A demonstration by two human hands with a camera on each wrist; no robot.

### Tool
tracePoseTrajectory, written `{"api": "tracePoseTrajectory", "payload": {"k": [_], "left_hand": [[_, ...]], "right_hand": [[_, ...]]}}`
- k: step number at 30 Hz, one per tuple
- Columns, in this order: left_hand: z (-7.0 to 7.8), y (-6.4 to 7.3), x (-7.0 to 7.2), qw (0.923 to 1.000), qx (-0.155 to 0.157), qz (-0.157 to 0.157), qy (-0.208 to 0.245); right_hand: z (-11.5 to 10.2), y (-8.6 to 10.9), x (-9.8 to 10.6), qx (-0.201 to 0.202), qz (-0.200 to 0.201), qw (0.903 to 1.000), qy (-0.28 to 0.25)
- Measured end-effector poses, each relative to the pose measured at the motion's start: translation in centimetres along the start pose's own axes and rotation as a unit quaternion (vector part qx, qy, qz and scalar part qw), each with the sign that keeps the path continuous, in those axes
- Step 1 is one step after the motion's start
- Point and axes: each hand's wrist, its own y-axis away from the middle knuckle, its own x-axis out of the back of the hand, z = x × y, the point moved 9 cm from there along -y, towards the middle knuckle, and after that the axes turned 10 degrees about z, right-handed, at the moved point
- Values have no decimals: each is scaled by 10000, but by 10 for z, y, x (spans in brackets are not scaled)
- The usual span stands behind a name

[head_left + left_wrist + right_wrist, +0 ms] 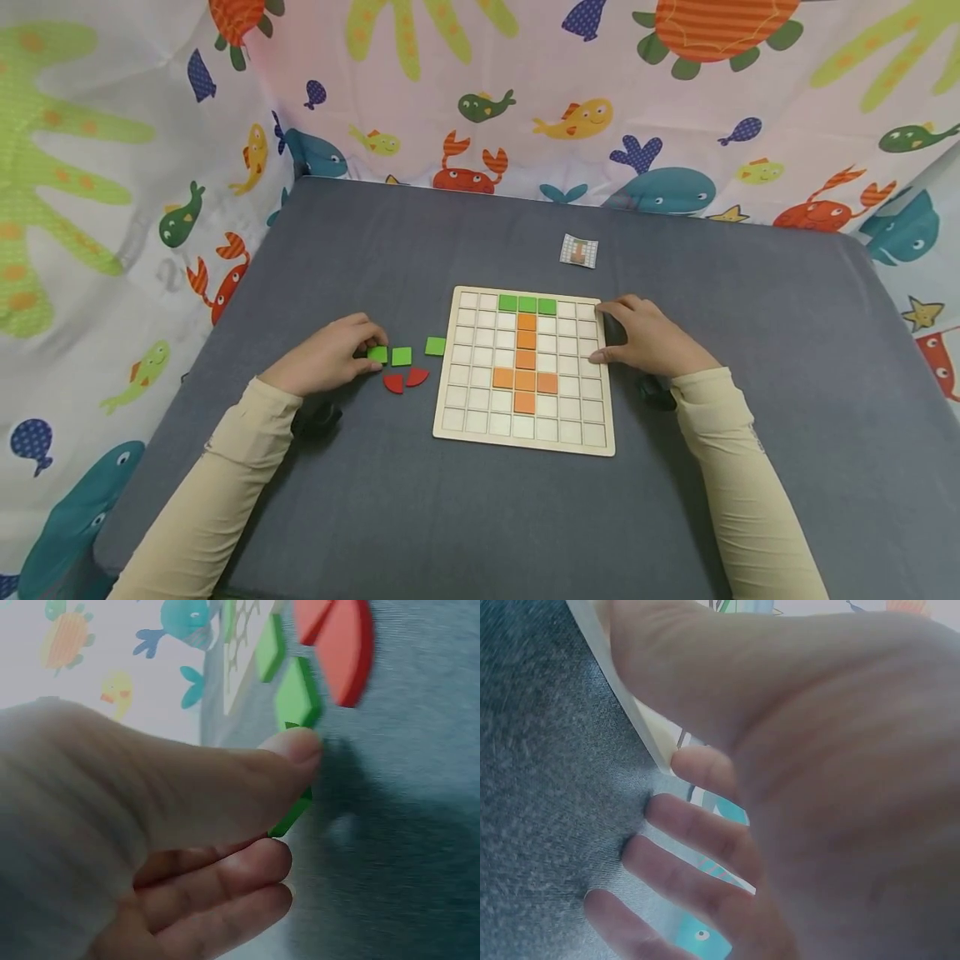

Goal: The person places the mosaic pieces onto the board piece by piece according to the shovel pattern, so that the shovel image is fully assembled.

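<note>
Between thumb and fingers, my left hand [326, 357] pinches a green square tile [377, 355] at the table's left-middle; the thumb covers part of that tile [291, 819] in the left wrist view. Beside it lie a second green tile [402, 357] and, touching or very near the board, a third green tile [435, 346]. Two red quarter-round pieces [393, 383] lie just below them. The wooden grid board [525, 447] carries a row of green tiles [527, 305] above an orange tile figure [526, 359]. My right hand [648, 337] touches the board's right edge, fingers spread.
A small printed card [579, 250] with a grid picture lies behind the board. The grey table [360, 500] is bordered at the back and left by a curtain [405, 108] with sea animals.
</note>
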Motion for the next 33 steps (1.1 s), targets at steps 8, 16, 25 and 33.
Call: {"api": "tracePoseTrajectory", "payload": {"k": [8,16,25,33], "left_hand": [[26,-6,4,9991,-326,211,156],[64,-10,-5,9953,-732,331,544],[111,-18,-16,9837,-1560,420,794],[135,-20,-44,9766,-1897,-17,1016]], "right_hand": [[3,2,0,-7,23,10000,-5],[1,2,3,90,82,9999,-12],[1,2,-1,52,29,10000,-80],[3,1,1,85,77,9999,-67]]}}
